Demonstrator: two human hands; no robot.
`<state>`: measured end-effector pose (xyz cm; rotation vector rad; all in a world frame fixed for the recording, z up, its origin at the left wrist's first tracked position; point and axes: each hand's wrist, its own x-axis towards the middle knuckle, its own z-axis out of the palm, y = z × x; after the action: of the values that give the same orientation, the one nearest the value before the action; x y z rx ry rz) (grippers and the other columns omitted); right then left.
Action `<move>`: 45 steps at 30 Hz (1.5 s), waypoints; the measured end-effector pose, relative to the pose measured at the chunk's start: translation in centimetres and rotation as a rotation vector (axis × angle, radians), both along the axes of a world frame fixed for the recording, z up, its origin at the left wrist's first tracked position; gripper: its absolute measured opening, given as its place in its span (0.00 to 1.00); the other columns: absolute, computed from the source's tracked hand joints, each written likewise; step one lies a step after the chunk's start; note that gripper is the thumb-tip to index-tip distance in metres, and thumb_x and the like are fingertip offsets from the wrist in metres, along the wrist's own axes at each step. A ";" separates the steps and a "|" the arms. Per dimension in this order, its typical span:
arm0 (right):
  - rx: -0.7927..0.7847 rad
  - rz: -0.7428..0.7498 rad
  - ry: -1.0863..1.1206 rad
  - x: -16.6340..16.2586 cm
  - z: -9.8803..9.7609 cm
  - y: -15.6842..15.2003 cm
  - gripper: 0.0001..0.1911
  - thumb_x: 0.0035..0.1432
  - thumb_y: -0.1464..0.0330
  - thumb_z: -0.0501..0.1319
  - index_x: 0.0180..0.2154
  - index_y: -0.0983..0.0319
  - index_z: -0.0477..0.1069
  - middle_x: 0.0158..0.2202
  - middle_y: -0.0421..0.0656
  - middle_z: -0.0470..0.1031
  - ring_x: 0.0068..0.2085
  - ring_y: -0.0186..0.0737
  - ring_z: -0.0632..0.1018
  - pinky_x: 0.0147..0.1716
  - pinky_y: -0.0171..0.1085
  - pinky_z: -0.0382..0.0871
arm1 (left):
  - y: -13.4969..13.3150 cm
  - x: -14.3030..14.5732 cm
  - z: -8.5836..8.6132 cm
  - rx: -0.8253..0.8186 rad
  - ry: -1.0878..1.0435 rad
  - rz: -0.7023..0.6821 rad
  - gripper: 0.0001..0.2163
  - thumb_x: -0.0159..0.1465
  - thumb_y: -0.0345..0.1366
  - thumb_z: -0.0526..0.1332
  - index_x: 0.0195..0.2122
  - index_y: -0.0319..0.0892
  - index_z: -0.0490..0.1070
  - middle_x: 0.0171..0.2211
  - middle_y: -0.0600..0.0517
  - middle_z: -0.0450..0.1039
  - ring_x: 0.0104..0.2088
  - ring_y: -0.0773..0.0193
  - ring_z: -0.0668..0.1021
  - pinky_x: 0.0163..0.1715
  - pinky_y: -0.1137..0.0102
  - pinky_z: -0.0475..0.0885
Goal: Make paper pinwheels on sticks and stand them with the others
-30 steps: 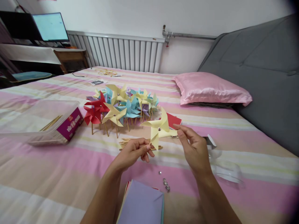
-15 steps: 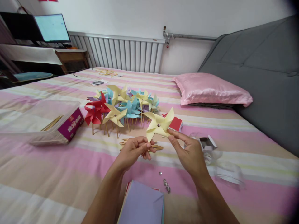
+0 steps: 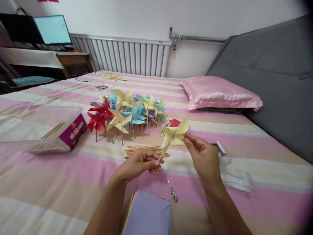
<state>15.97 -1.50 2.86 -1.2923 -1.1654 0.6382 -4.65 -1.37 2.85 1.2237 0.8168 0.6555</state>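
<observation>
A yellow paper pinwheel (image 3: pixel 173 135) with a shiny stud at its centre is held up in front of me. My left hand (image 3: pixel 144 163) is closed, its thumb and fingers pinching the pinwheel's wooden stick below the blades. At the right blade, my right hand (image 3: pixel 201 156) has thumb and forefinger together on the paper edge. Loose wooden sticks (image 3: pixel 141 148) lie on the bed just behind my left hand. Below the hands are several small shiny studs (image 3: pixel 174 195) and a stack of coloured paper (image 3: pixel 149 213), purple on top.
Finished pinwheels (image 3: pixel 135 114) stand clustered behind the sticks. To the left is a clear plastic box (image 3: pixel 73 130) with sticks inside. Red paper (image 3: pixel 174 122) lies behind the held pinwheel. A transparent container (image 3: pixel 238 179) sits at right, and a pink pillow (image 3: pixel 221 93) is further back.
The yellow pinwheel has moved a little right and turned, its blades now tilted. My right hand has shifted right with it; the stick now shows at my left fingertips.
</observation>
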 end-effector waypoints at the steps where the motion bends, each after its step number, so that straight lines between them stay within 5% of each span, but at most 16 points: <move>1: -0.002 0.009 0.009 0.0 0.0 0.0 0.14 0.52 0.62 0.63 0.40 0.61 0.77 0.40 0.48 0.79 0.39 0.46 0.79 0.43 0.46 0.71 | 0.0 0.1 0.0 0.002 -0.008 -0.011 0.10 0.57 0.39 0.64 0.34 0.36 0.74 0.26 0.49 0.77 0.26 0.69 0.76 0.28 0.74 0.69; 11: 0.004 -0.002 0.197 -0.2 0.6 0.0 0.18 0.48 0.62 0.66 0.41 0.63 0.75 0.32 0.43 0.77 0.26 0.34 0.76 0.25 0.36 0.74 | 0.0 -0.3 -0.4 0.007 0.015 -0.104 0.09 0.58 0.39 0.62 0.33 0.36 0.74 0.26 0.49 0.76 0.25 0.69 0.74 0.29 0.74 0.68; 18: 0.070 -0.067 0.316 -0.2 1.1 -0.1 0.19 0.47 0.63 0.67 0.42 0.63 0.74 0.28 0.39 0.73 0.24 0.30 0.73 0.24 0.33 0.71 | 0.1 -0.4 -0.4 0.007 0.042 -0.114 0.09 0.58 0.39 0.62 0.33 0.37 0.74 0.26 0.50 0.76 0.25 0.69 0.74 0.28 0.74 0.68; 22: 0.078 -0.043 0.410 -0.3 1.3 -0.1 0.24 0.50 0.59 0.65 0.48 0.61 0.69 0.35 0.43 0.76 0.27 0.32 0.75 0.30 0.35 0.71 | 0.3 -0.1 -0.2 0.009 0.004 -0.022 0.09 0.57 0.38 0.63 0.33 0.36 0.73 0.28 0.48 0.77 0.26 0.68 0.75 0.29 0.73 0.68; 26: -0.046 0.121 0.329 -0.6 1.3 0.0 0.23 0.47 0.58 0.66 0.44 0.61 0.71 0.41 0.46 0.76 0.38 0.38 0.76 0.38 0.36 0.69 | 0.4 0.1 -0.2 0.035 -0.034 0.084 0.09 0.58 0.38 0.63 0.32 0.36 0.72 0.29 0.48 0.77 0.28 0.68 0.76 0.29 0.74 0.68; 32: -0.223 0.479 0.160 -1.4 1.0 -0.4 0.14 0.52 0.58 0.63 0.32 0.63 0.76 0.31 0.43 0.78 0.35 0.39 0.76 0.37 0.37 0.67 | 0.4 0.4 -0.2 0.033 -0.041 0.085 0.10 0.57 0.39 0.63 0.33 0.36 0.72 0.29 0.48 0.77 0.29 0.67 0.77 0.30 0.74 0.68; 45: -0.138 0.220 0.379 -0.6 0.8 0.0 0.11 0.47 0.61 0.67 0.27 0.62 0.73 0.26 0.39 0.75 0.28 0.34 0.73 0.32 0.34 0.66 | 0.2 0.4 -0.1 0.035 -0.051 0.050 0.09 0.58 0.38 0.63 0.32 0.36 0.73 0.28 0.48 0.77 0.28 0.69 0.76 0.29 0.75 0.68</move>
<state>15.38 -1.49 3.67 -1.1013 -0.9663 1.0910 -4.24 -1.21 2.72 1.2166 0.7983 0.7421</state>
